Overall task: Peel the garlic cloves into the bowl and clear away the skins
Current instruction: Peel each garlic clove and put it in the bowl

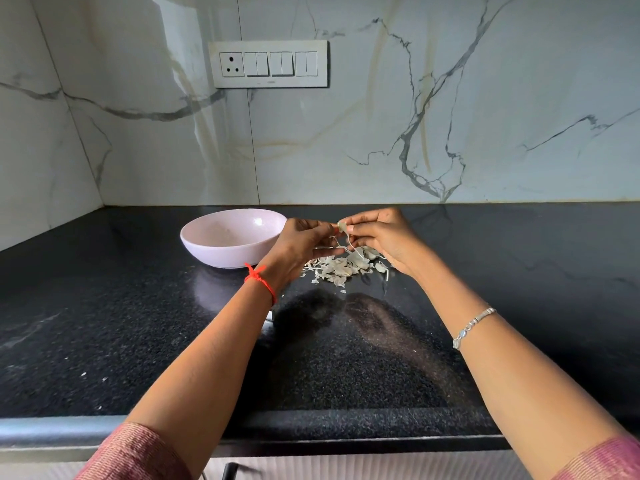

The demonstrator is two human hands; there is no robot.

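Observation:
Both hands meet above the black counter. My right hand [384, 237] pinches a small garlic clove [342, 226] at its fingertips. My left hand [304, 242] pinches at the same clove from the left, and thin strands of skin hang down from it. Below the hands lies a pile of pale garlic skins [341, 266] on the counter. A pale pink bowl [221, 252] stands just left of my left hand; I cannot see any cloves inside it from here.
The black speckled counter [104, 323] runs to a marble wall behind and a corner at the left. A white switch panel [270, 64] is on the wall. The counter's front edge [311, 431] is close to my body.

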